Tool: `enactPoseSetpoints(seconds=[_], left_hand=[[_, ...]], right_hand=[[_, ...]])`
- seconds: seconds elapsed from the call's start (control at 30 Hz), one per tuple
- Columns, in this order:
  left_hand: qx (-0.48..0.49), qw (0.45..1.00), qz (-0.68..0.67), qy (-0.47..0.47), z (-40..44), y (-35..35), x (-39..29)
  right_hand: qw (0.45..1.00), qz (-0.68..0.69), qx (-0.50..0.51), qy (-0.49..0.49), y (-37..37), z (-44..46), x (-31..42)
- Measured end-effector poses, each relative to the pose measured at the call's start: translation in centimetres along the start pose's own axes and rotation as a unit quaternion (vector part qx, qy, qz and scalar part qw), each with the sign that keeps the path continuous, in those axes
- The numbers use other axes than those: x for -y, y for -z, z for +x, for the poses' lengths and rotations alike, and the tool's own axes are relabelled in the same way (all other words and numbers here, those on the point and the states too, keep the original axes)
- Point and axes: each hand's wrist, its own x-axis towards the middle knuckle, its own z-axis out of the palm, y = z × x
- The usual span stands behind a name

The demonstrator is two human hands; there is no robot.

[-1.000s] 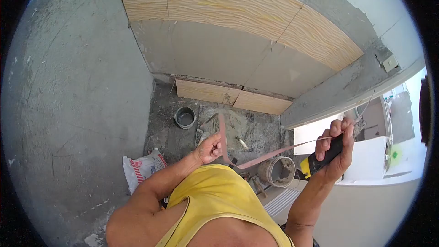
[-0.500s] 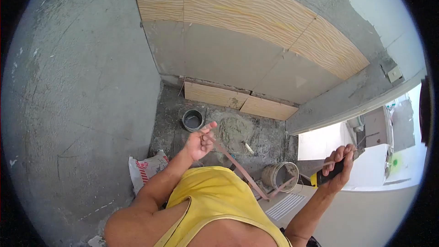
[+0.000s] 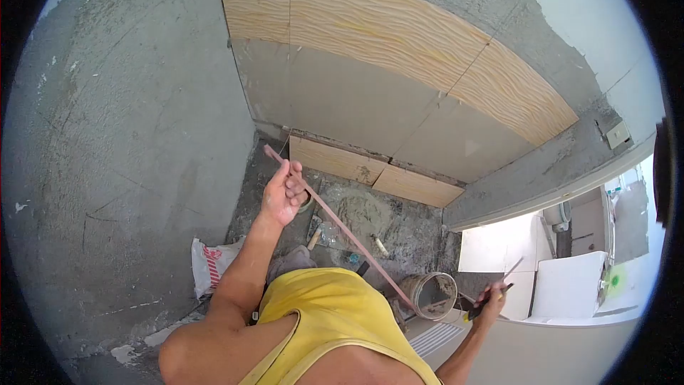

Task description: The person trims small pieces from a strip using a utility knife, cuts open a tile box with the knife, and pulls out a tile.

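My left hand [image 3: 285, 196] is raised in front of my chest with its fingers closed on the pinkish tape strip [image 3: 335, 221]. One end of the strip sticks out past my fingers toward the wall corner, and the rest slants down to the right, to a bucket [image 3: 434, 296]. Lower right, my right hand [image 3: 490, 304] is wrapped round the black and yellow tape measure [image 3: 474, 311]. A thin, pencil-like stick also points up from that hand. Part of the strip is hard to follow near the bucket.
Wavy beige tiles [image 3: 377, 21] cross the wall, with plain grey ones below. Low boards [image 3: 417, 185] stand at its foot. Wet mortar [image 3: 363, 214] lies on the floor. A red-and-white bag [image 3: 210, 267] is left; a doorway opens right.
My left hand has moved up and left, drawing the strip into a straighter line. My right hand has moved down and left with the tape measure. The small floor bucket is now mostly hidden.
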Motion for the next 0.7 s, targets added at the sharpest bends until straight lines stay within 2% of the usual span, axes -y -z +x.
enactPoseSetpoints(seconds=[0.03, 0.1, 0.17, 0.2, 0.23, 0.3, 0.33, 0.37, 0.4, 0.43, 0.47, 0.5, 0.53, 0.57, 0.63, 0.67, 0.7], left_hand=[[-0.048, 0.995, 0.065, -0.051, 0.8, -0.5, 0.3], [-0.034, 0.993, 0.088, -0.074, 2.1, -2.2, 1.0], [-0.036, 0.974, 0.184, -0.125, 3.1, -5.0, 2.2], [-0.025, 0.958, 0.250, -0.138, 3.5, -6.1, 3.0], [-0.015, 0.958, 0.252, -0.136, 3.2, -7.5, 4.0], [0.132, 0.905, 0.397, -0.082, 2.0, -10.3, 6.2], [0.148, 0.902, 0.399, -0.074, 1.7, -11.5, 7.4], [0.232, 0.860, 0.452, -0.058, 1.4, -12.4, 8.8], [0.315, 0.807, 0.498, -0.038, 1.0, -13.4, 10.0], [0.331, 0.799, 0.502, -0.017, 0.5, -14.7, 11.3], [0.380, 0.777, 0.502, -0.003, -0.1, -16.1, 12.9], [0.429, 0.752, 0.500, 0.011, -0.4, -17.1, 14.4], [0.467, 0.721, 0.510, 0.028, -0.4, -17.3, 15.9], [0.480, 0.711, 0.512, 0.048, -0.7, -18.0, 17.0], [0.550, 0.634, 0.538, 0.074, -0.9, -19.7, 18.5], [0.558, 0.625, 0.540, 0.082, -0.8, -20.1, 19.3], [0.569, 0.619, 0.532, 0.099, -1.0, -20.3, 19.9]], right_hand=[[0.999, -0.052, -0.009, -0.012, 1.3, 0.2, -2.2], [0.995, -0.084, 0.000, -0.052, 3.8, 0.3, -7.0], [0.976, -0.205, -0.023, -0.062, 5.1, -0.7, -10.6], [0.976, -0.207, 0.011, -0.072, 6.4, -1.1, -13.2], [0.918, -0.337, 0.009, -0.208, 6.5, -1.8, -12.8], [0.918, -0.355, 0.013, -0.176, 6.6, -2.2, -14.3], [0.918, -0.361, 0.054, -0.152, 6.9, -1.2, -16.5], [0.916, -0.367, 0.093, -0.132, 7.7, -1.2, -18.1], [0.931, -0.319, 0.123, -0.127, 4.6, -1.2, -12.8], [0.943, -0.269, 0.153, -0.124, 0.7, -1.3, -6.4], [0.953, -0.221, 0.174, -0.111, -0.9, -0.7, -4.9], [0.957, -0.179, 0.197, -0.116, -3.7, -1.0, 0.8], [0.951, -0.108, 0.248, -0.152, -5.2, -0.9, 4.8], [0.952, -0.058, 0.261, -0.146, -6.7, -1.1, 7.8], [0.944, -0.005, 0.305, -0.128, -8.6, -1.1, 12.1], [0.934, 0.000, 0.339, -0.114, -9.0, -1.0, 13.5], [0.937, 0.008, 0.332, -0.112, -9.2, -1.1, 14.1]])
